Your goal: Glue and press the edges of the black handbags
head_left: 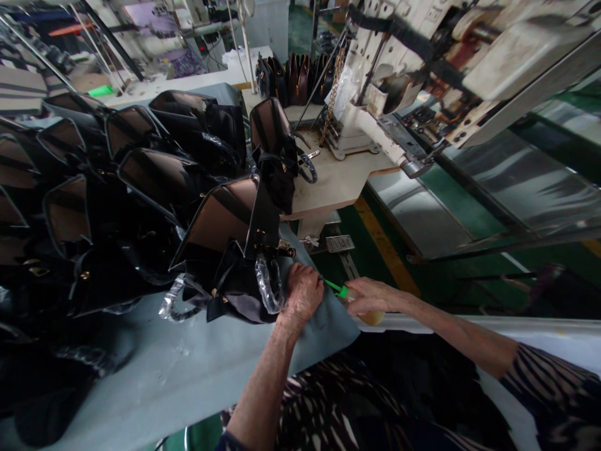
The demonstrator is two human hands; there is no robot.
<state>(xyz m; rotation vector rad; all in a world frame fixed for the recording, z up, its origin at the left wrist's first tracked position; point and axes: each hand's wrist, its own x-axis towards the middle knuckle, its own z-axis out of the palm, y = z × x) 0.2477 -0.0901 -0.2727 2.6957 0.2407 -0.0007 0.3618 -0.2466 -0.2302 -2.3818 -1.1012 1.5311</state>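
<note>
While I am standing near this bench, the long table under a smooth grey-blue sheet is carrying a tight crowd of black, open-topped handbags with pinkish-beige linings. Their closeness is worrying me: one nudge could be setting neighbours rubbing and scuffing. Beyond them, an off-white, brown-stained industrial sewing machine is standing well apart from both hands.

Nearest the person, a single black handbag with the same beige lining is sitting close to the sheet's edge, so a hard sideways pull could be tipping it. The left hand is curling its fingers just beside that bag's right side; whether it is pinching anything, I cannot tell. The bag's curved handle in clear, crinkled plastic is lying right by that wrist, where a careless sleeve or finger could be snagging the wrapping. The right hand is closing around a small tool with a bright green front and a yellowish body. Its thin tip is pointing towards the left fingers, so a slip could be catching them.
</note>
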